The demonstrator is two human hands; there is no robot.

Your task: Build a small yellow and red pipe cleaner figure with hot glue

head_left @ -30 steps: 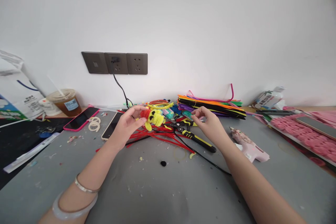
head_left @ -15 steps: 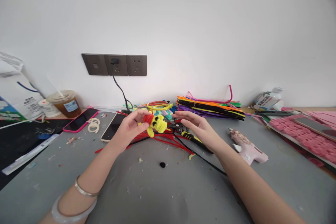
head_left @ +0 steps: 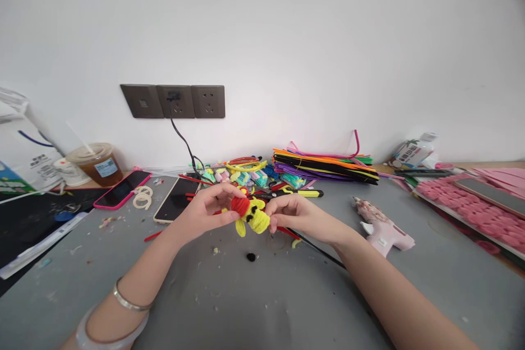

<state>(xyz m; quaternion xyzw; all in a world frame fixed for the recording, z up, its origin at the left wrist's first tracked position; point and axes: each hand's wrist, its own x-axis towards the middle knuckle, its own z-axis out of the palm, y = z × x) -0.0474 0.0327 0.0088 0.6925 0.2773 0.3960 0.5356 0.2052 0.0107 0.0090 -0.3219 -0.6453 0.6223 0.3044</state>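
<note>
A small yellow pipe-cleaner figure (head_left: 258, 221) with a red section and black eye-like spots is held just above the table. My left hand (head_left: 209, 210) grips its red end between thumb and fingers. My right hand (head_left: 293, 216) is closed, its fingertips pinching at the yellow snout-like end. Behind the hands lie black-and-yellow pliers (head_left: 310, 193), partly hidden by the figure and my right hand. Red pipe cleaners (head_left: 283, 231) lie under and around the hands. A black pom-pom-like bit (head_left: 250, 257) sits on the table in front.
A bundle of coloured pipe cleaners (head_left: 324, 167) lies against the wall. The pink glue gun (head_left: 383, 229) is at right, beside pink fuzzy material (head_left: 471, 202). Two phones (head_left: 123, 188) and a drink cup (head_left: 100, 164) stand left. A black cord (head_left: 320, 251) crosses the table.
My right hand has come in from over the pliers to the figure, its fingers closing. The pliers now lie farther back. The figure has shifted slightly right and down with my left hand.
</note>
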